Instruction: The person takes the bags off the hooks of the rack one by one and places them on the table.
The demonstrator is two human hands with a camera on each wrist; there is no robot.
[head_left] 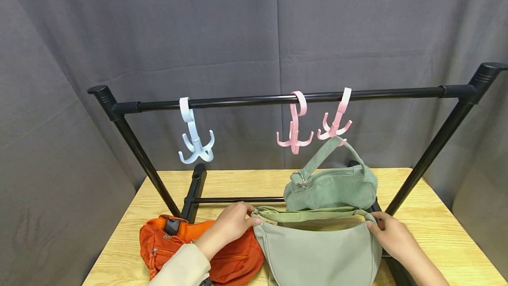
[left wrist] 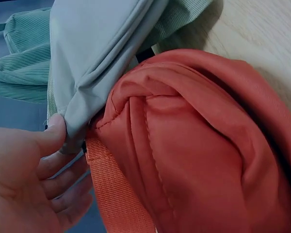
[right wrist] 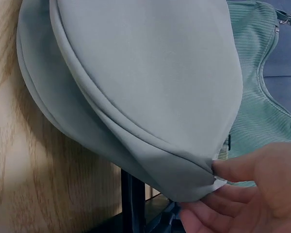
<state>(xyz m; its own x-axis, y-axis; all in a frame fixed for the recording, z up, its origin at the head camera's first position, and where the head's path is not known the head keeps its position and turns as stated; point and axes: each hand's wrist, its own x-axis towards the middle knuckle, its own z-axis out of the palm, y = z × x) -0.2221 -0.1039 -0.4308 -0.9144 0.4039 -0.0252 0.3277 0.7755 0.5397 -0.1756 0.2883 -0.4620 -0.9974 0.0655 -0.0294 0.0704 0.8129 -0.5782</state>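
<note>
A pale grey-green shoulder bag is held up by its two top corners, its mouth gaping toward the rack. My left hand pinches the left corner, thumb on the outside of the cloth in the left wrist view. At the opposite corner my right hand grips the fabric between thumb and fingers. Just behind hangs a green corduroy bag, its strap looped on a pink hook hanger. Under my left forearm lies an orange bag with a black buckle.
A black rack bar spans the wooden table. From it also hang a light blue hook hanger and a second pink hook hanger. Slanted black posts stand on both sides, with a grey curtain behind.
</note>
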